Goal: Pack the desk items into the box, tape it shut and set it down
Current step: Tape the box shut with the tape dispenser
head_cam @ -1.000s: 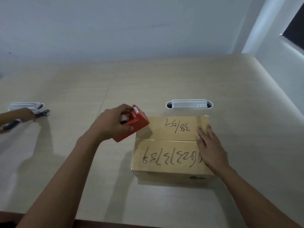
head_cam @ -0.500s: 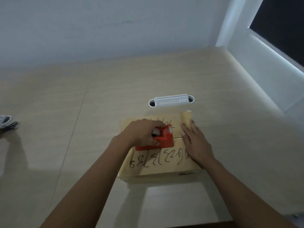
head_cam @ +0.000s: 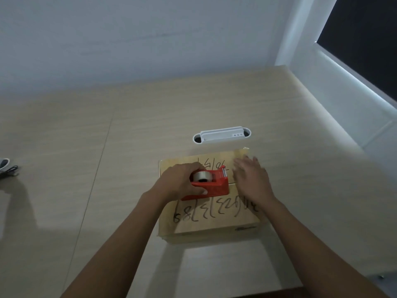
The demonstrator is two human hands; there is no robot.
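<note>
The left hand (head_cam: 179,182) grips the red tape dispenser (head_cam: 209,186), fingers curled round its back end, pressing it on top of the closed cardboard box (head_cam: 214,216). At 3 o'clock of the dispenser, the right hand (head_cam: 252,180) lies with fingers straight and blurred over the box's right part. The box sits on the wooden desk (head_cam: 129,136); a white cable slot (head_cam: 221,135) lies at 12 o'clock of it.

left hand (head_cam: 178,183) gripping tape dispenser (head_cam: 209,186), box (head_cam: 210,214)
</note>
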